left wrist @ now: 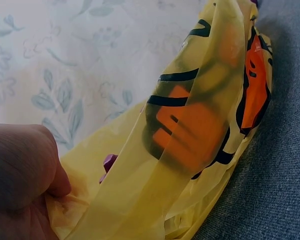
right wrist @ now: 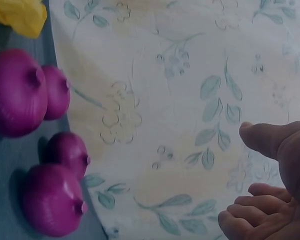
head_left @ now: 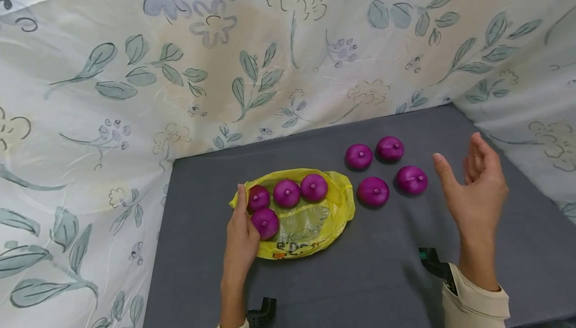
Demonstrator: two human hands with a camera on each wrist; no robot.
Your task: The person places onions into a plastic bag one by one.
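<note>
A yellow plastic bag (head_left: 339, 195) lies spread with its mouth wide on the grey tabletop, and several purple onions (head_left: 287, 193) sit inside. At its left edge my left hand (head_left: 241, 238) grips the rim; the left wrist view shows the thumb pinching the yellow film (left wrist: 120, 200), which has black and orange print. Right of the bag, several more onions (head_left: 373, 191) rest on the table. My right hand (head_left: 479, 193) is raised to the right of these, thumb apart from the fingers, holding nothing. In the right wrist view its fingers (right wrist: 250, 212) are loosely bent.
The grey table (head_left: 360, 273) meets a floral curtain (head_left: 288, 68) along its back edge. More of the same cloth hangs at the left and right sides. Black wrist mounts (head_left: 436, 265) are worn on both forearms.
</note>
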